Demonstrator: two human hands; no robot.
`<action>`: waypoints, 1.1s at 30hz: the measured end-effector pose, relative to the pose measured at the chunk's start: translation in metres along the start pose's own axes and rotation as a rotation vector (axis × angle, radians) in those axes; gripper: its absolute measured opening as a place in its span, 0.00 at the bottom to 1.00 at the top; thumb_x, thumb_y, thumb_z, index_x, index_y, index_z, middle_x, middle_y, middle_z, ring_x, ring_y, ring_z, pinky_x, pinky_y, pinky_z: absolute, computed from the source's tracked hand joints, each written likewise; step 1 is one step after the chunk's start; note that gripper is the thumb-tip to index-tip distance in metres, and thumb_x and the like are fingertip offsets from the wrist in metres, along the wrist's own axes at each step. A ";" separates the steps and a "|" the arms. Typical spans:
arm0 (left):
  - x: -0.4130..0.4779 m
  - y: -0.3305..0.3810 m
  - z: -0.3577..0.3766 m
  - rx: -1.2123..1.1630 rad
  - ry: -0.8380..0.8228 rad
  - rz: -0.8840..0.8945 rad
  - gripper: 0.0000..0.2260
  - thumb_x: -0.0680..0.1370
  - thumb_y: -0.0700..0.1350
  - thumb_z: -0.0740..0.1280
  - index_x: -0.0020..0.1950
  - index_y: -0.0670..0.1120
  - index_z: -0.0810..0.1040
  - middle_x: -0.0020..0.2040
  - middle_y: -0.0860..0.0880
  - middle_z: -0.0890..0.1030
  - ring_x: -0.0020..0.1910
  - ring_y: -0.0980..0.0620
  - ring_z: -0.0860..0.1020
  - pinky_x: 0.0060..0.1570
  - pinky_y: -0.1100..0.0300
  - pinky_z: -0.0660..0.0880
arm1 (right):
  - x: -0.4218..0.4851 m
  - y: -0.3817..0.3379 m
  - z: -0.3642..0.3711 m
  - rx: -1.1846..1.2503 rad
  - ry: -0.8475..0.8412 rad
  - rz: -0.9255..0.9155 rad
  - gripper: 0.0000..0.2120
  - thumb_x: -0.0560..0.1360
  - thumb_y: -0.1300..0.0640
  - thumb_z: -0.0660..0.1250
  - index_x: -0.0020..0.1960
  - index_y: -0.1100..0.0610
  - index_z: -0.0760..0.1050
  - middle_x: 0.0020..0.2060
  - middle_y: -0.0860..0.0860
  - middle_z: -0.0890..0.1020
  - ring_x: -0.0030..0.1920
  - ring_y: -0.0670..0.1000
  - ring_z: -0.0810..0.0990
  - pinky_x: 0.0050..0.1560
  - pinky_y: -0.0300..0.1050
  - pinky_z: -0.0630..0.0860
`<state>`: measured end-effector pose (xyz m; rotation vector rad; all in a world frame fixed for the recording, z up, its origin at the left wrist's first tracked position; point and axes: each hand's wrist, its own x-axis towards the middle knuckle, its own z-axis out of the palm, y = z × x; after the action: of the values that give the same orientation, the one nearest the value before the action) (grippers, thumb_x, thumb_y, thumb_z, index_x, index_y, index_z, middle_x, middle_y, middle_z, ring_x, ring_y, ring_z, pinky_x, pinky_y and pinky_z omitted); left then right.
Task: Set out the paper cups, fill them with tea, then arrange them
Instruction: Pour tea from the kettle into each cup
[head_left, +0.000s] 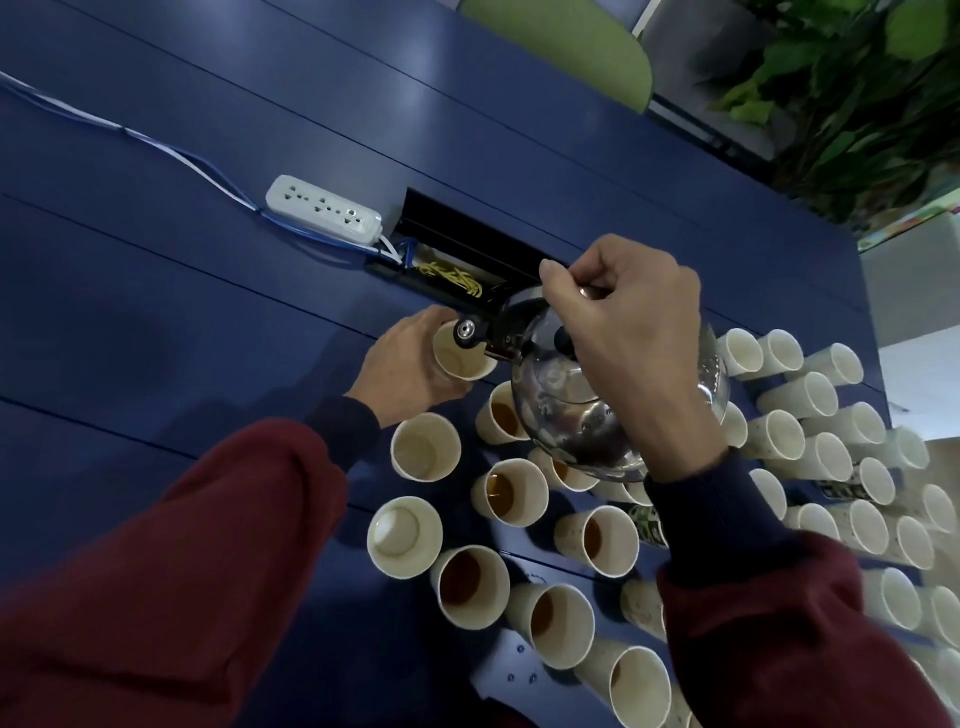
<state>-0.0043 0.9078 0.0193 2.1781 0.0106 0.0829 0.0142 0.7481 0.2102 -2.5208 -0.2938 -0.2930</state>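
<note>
His right hand (628, 332) grips the kettle (571, 405) handle, the body hanging below his fingers. Left hand (410, 364) fingers wrap the cup (460, 356) under the spout.

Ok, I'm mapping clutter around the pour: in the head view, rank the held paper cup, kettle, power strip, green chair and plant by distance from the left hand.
1. paper cup, gripped in the left hand.
2. kettle, just to its right.
3. power strip, back-left on the table.
4. green chair, beyond the table.
5. plant, far right corner.
</note>
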 end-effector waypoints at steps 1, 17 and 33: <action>-0.001 0.001 -0.001 0.003 0.008 0.013 0.29 0.63 0.57 0.75 0.61 0.51 0.74 0.55 0.51 0.80 0.54 0.46 0.77 0.50 0.52 0.73 | 0.001 -0.002 0.002 -0.010 -0.001 -0.016 0.14 0.76 0.48 0.70 0.35 0.53 0.76 0.26 0.46 0.77 0.30 0.49 0.75 0.35 0.47 0.74; -0.011 0.005 -0.006 -0.020 0.046 0.021 0.25 0.64 0.57 0.74 0.59 0.51 0.75 0.52 0.52 0.79 0.50 0.47 0.75 0.50 0.47 0.74 | -0.002 -0.013 0.004 -0.082 -0.026 -0.095 0.14 0.77 0.48 0.69 0.36 0.54 0.76 0.27 0.48 0.78 0.29 0.50 0.76 0.33 0.47 0.74; -0.014 0.007 -0.006 0.011 0.046 -0.007 0.27 0.64 0.56 0.74 0.60 0.52 0.73 0.54 0.53 0.80 0.52 0.46 0.78 0.50 0.49 0.74 | -0.004 -0.010 -0.001 -0.059 -0.006 -0.055 0.14 0.77 0.47 0.69 0.37 0.54 0.77 0.28 0.46 0.79 0.31 0.48 0.77 0.34 0.42 0.72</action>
<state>-0.0186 0.9081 0.0279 2.1872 0.0451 0.1294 0.0076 0.7549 0.2147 -2.5753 -0.3622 -0.3198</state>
